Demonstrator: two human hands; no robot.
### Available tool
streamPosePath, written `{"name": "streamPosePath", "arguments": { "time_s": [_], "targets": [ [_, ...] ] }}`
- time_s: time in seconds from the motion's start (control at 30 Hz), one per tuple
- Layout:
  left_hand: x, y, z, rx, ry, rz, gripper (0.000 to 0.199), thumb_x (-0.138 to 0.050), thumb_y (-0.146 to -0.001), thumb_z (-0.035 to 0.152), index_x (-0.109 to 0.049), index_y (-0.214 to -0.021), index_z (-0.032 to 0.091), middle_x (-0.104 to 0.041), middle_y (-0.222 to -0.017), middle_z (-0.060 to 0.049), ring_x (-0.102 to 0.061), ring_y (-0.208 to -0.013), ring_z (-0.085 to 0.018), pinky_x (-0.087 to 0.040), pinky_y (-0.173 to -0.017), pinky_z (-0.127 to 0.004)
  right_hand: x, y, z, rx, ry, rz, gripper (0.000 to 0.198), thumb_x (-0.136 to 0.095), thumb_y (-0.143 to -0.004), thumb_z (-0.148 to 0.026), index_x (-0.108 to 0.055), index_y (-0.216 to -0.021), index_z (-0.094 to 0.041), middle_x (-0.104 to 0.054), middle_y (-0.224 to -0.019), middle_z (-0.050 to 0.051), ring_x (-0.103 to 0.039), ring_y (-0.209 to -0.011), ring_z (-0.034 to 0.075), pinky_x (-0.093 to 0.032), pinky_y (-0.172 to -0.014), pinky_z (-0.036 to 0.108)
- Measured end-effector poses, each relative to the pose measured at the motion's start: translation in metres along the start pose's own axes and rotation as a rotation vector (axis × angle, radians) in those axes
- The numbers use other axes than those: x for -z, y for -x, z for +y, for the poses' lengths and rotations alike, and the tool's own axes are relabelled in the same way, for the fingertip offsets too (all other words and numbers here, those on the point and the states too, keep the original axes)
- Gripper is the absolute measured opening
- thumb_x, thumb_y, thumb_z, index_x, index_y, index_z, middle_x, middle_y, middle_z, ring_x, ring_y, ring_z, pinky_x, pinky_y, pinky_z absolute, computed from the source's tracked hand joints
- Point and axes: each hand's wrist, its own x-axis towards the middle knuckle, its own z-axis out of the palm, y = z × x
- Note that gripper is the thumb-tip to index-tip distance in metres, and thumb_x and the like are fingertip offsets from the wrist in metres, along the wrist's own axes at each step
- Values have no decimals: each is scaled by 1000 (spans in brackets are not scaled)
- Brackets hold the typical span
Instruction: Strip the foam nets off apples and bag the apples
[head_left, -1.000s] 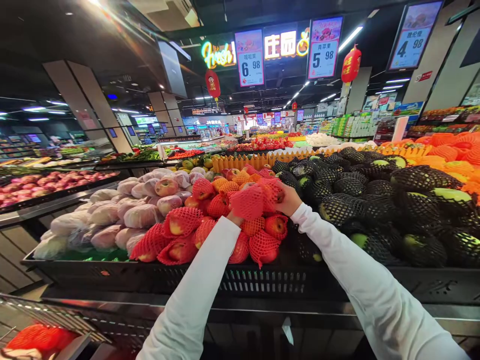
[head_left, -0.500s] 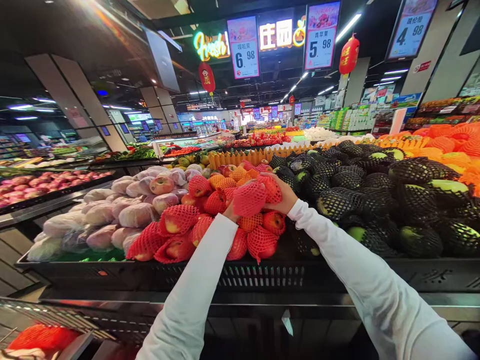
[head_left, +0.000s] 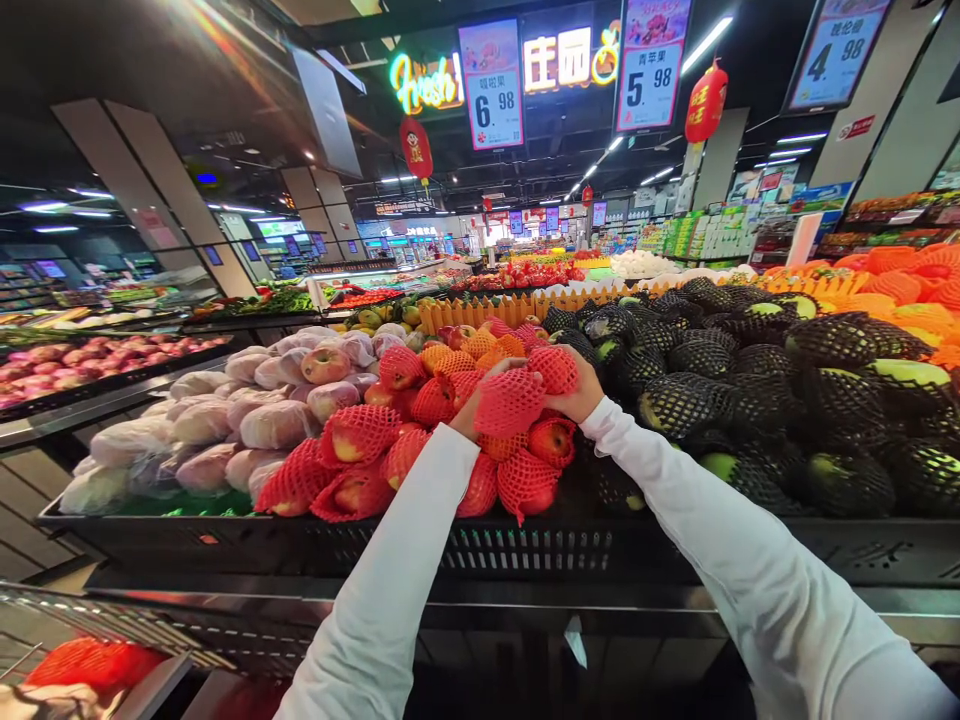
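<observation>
Both my hands are over a heap of apples in red and orange foam nets. My left hand [head_left: 468, 414] is wrapped round an apple in a pink-red foam net [head_left: 511, 403]; its fingertips show behind the apple's upper edge. Close beside it, my right hand [head_left: 586, 388] grips another net-wrapped apple [head_left: 553, 370] from the right. Under the hands lie more netted apples, among them one with its bare end showing [head_left: 552, 440] and one in a red net near the crate's front [head_left: 527, 483].
Film-wrapped fruit [head_left: 277, 425] fills the left of the black crate [head_left: 180, 545]. Green fruit in black nets [head_left: 757, 400] is heaped to the right. A low orange picket divider [head_left: 480, 315] runs behind. A metal cart [head_left: 169, 630] stands at lower left. Price screens [head_left: 491, 85] hang overhead.
The two held apples and both hands have shifted slightly to the right. More of my left fingers show above the left apple. The view has tilted a little.
</observation>
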Motion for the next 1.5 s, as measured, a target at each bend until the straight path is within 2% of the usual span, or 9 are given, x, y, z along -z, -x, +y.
{"name": "streamPosePath", "arguments": {
  "time_s": [0.17, 0.4, 0.57, 0.73, 0.9, 0.97, 1.17, 1.4, 1.5],
  "targets": [
    [1, -1, 0, -123, -133, 157, 41, -77, -64, 35, -54, -93, 19, -64, -92, -4, -61, -89, -21, -49, -85, -37, -6, 1, 3, 3, -199, -180, 72, -78, -62, -47, -55, -123, -18, -64, -120, 11, -59, -113, 28, -42, -106, 45],
    [10, -1, -4, -277, -194, 448, 44, -75, -69, 37, -54, -103, 19, -66, -98, -5, -63, -89, -19, -50, -83, -35, 10, -3, 0, -46, -59, 9, 62, -58, -81, -39, -43, -140, -26, -47, -134, 10, -56, -107, 26, -45, -99, 49],
    [11, 0, -7, -295, -472, 254, 40, -73, -71, 35, -60, -104, 18, -68, -104, -10, -64, -94, -25, -49, -88, -41, 4, -1, -5, 177, 59, -241, 82, -76, -67, -40, -42, -138, -19, -50, -139, 15, -46, -131, 30, -31, -113, 48],
    [8, 5, 6, -426, -604, 38, 23, -65, -76, 29, -64, -96, 17, -68, -102, -11, -62, -97, -25, -47, -91, -39, 4, 1, -3, 41, 202, -268, 79, -82, -54, -42, -49, -122, -18, -63, -119, 13, -63, -108, 31, -46, -97, 44],
    [11, 5, 9, -336, -396, 627, 12, -60, -82, 31, -58, -84, 20, -65, -85, -3, -62, -81, -19, -48, -78, -31, 4, 3, -5, -87, 369, -280, 68, -78, -61, -53, -56, -114, -16, -67, -105, 12, -63, -95, 29, -47, -89, 43],
    [12, 5, 8, -306, -386, 701, 7, -59, -79, 25, -55, -80, 20, -63, -81, -1, -60, -77, -17, -47, -74, -28, 3, 4, -1, -120, 466, -389, 75, -81, -55, -59, -60, -112, -16, -67, -102, 12, -60, -96, 30, -46, -90, 45],
    [14, 5, 5, -217, -374, 660, 17, -49, -68, 8, -55, -78, 20, -63, -78, 0, -59, -75, -17, -46, -71, -27, -1, 9, 8, -115, 607, -511, 92, -83, -43, -69, -63, -117, -18, -63, -110, 14, -53, -105, 35, -42, -93, 51],
    [9, 3, 5, -191, -350, 420, 14, -53, -68, 11, -57, -80, 17, -66, -79, -3, -60, -74, -18, -45, -70, -29, 6, 0, -18, 56, 89, -278, 60, -55, -81, -68, -61, -119, -22, -66, -114, 11, -57, -107, 27, -42, -98, 45],
    [6, 5, 6, -249, -368, 230, 19, -56, -67, 11, -57, -85, 17, -67, -85, -4, -62, -80, -18, -46, -74, -30, 4, -1, -22, 9, -7, -252, 51, -61, -78, -66, -69, -101, -21, -69, -103, 9, -59, -100, 26, -43, -96, 45]
  ]
}}
